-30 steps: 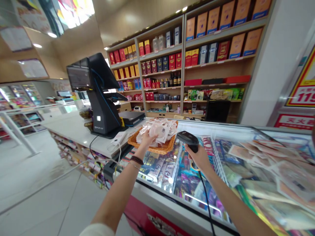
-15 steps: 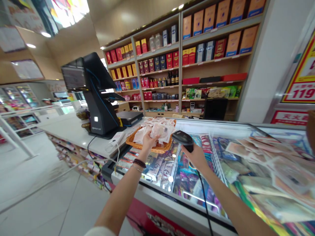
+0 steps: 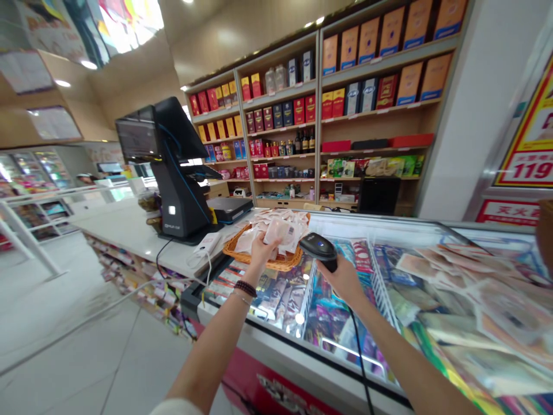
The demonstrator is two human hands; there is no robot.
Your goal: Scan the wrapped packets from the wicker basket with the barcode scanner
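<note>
So the left hand has its fingers pinched around a clear plastic packet, held up over the orange wicker basket, which has a whole heap of similar packets in it. There's a dark beaded bracelet on that wrist, with a thin bracelet right beside it. The right hand has its fingers wrapped around the grip of a black handheld barcode scanner, with its head close to the packet and a small blue light showing on top. A black cable hangs down from it. The basket sits at the left end of a glass-topped freezer, and you can see bagged goods and white wire dividers through the glass. Way over on the right of the freezer top there's a loose spread of flat packets, kinda blurry toward the edge. Left of the basket is the pale worktop with a black point-of-sale terminal, a flat dark device just beside it, and a small white box near the basket. Behind it all, wooden shelves hold rows of boxes and bottles.
</note>
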